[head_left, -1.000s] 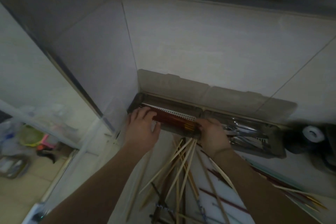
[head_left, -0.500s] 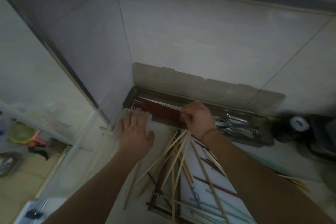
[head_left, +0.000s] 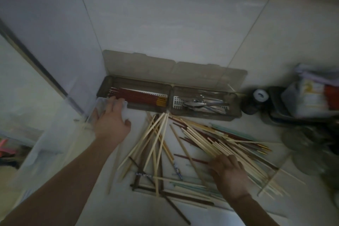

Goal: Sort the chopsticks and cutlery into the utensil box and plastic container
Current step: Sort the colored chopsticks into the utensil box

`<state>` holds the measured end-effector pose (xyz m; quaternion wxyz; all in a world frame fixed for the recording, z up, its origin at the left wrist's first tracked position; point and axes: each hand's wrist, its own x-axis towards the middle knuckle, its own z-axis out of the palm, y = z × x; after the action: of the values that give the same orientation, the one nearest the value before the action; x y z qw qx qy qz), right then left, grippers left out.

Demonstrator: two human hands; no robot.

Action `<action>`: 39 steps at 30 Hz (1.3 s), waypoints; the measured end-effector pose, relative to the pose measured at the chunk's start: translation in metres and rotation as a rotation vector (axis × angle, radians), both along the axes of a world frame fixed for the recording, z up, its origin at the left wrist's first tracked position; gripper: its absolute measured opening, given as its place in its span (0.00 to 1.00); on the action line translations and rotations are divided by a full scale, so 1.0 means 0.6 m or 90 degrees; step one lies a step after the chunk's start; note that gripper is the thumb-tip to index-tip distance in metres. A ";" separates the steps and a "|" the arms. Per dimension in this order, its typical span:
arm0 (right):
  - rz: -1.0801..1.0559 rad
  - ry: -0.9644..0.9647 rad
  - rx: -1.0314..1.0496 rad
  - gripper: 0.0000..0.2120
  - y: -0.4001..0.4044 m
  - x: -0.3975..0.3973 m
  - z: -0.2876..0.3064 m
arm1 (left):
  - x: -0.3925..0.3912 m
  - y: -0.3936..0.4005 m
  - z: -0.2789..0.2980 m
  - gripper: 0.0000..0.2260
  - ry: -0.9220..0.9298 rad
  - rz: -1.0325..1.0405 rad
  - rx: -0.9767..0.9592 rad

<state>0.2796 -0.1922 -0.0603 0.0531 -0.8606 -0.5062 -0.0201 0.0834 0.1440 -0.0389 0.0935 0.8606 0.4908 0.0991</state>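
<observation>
A grey utensil box lies open against the tiled wall, its lid leaning back. Red chopsticks fill its left compartment and metal cutlery its right one. In front of it spreads a loose heap of pale, dark and green chopsticks. My left hand rests with straight fingers on the corner of a clear plastic container at the box's left end. My right hand lies on the heap with fingers bent over pale chopsticks; whether it grips any is unclear.
A dark jar with a white cap stands right of the box, beside a dark tray of packets. Glass objects crowd the right edge. A wall corner bounds the left.
My right hand has left the box's left compartment and moved down and right onto the loose chopstick heap. My left hand has stayed on the clear container. The view has tilted downward.
</observation>
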 end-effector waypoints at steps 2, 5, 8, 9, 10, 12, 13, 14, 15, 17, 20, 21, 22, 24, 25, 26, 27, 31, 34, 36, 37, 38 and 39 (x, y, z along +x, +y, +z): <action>-0.043 -0.006 0.014 0.11 0.000 -0.005 0.001 | 0.000 0.000 0.000 0.33 0.006 -0.001 0.003; -0.084 -0.024 -0.024 0.14 -0.002 -0.005 -0.001 | -0.001 0.000 0.001 0.34 0.022 0.001 -0.001; -0.069 -0.045 -0.069 0.13 -0.001 -0.009 -0.002 | 0.000 0.001 0.006 0.34 0.033 0.005 -0.007; -0.051 -0.060 -0.084 0.12 0.001 -0.012 -0.003 | 0.000 0.000 0.007 0.34 0.034 0.005 -0.009; -0.029 -0.070 -0.098 0.10 0.003 -0.016 -0.001 | 0.000 0.000 0.009 0.35 0.036 0.004 -0.011; 0.015 -0.088 -0.107 0.09 0.008 -0.027 0.004 | 0.000 0.000 0.009 0.35 0.038 0.005 -0.015; 0.032 -0.097 -0.107 0.09 0.010 -0.032 0.004 | 0.000 0.000 0.008 0.34 0.037 0.006 -0.019; 0.048 -0.104 -0.111 0.10 0.013 -0.038 0.006 | 0.001 0.000 0.008 0.34 0.035 0.008 -0.023; 0.064 -0.109 -0.120 0.10 0.015 -0.041 0.006 | 0.002 0.001 0.008 0.35 0.034 0.011 -0.027; 0.098 -0.127 -0.125 0.10 0.017 -0.040 0.003 | 0.002 0.001 0.008 0.35 0.035 0.012 -0.028; 0.139 -0.143 -0.109 0.10 0.018 -0.026 0.009 | 0.001 0.002 0.007 0.35 0.035 0.011 -0.024; 0.151 -0.143 -0.097 0.11 0.018 -0.021 0.014 | 0.001 0.003 0.007 0.35 0.034 0.013 -0.023; 0.159 -0.139 -0.091 0.12 0.018 -0.017 0.020 | 0.002 0.003 0.006 0.35 0.034 0.015 -0.020; 0.171 -0.119 -0.088 0.10 0.017 -0.009 0.036 | 0.003 0.004 0.005 0.34 0.037 0.018 -0.015; 0.172 -0.111 -0.083 0.10 0.015 0.000 0.044 | 0.003 0.005 0.005 0.34 0.037 0.018 -0.015; 0.169 -0.107 -0.074 0.09 0.011 0.013 0.054 | 0.003 0.007 0.004 0.34 0.037 0.018 -0.017; 0.166 -0.103 -0.064 0.09 0.006 0.029 0.065 | 0.002 0.008 0.003 0.34 0.036 0.019 -0.018; 0.092 -0.083 -0.034 0.11 -0.010 0.094 0.098 | 0.004 0.010 0.001 0.34 0.038 0.024 -0.022; 0.115 -0.065 -0.052 0.11 -0.017 0.082 0.074 | 0.004 0.011 0.000 0.34 0.033 0.020 -0.017; 0.139 -0.032 -0.049 0.16 -0.033 0.064 0.034 | 0.000 0.013 -0.001 0.34 0.027 0.014 -0.016; 0.134 -0.016 -0.052 0.17 -0.040 0.059 0.017 | -0.001 0.013 -0.002 0.34 0.022 0.015 -0.017; 0.117 -0.004 -0.061 0.17 -0.045 0.055 0.008 | 0.000 0.013 -0.001 0.34 0.018 0.017 -0.018; 0.099 0.000 -0.064 0.16 -0.047 0.053 0.003 | 0.001 0.013 0.000 0.34 0.015 0.020 -0.021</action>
<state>0.3113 -0.2204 -0.0588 0.0112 -0.8201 -0.5720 0.0095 0.0839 0.1518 -0.0390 0.1001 0.8524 0.5067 0.0821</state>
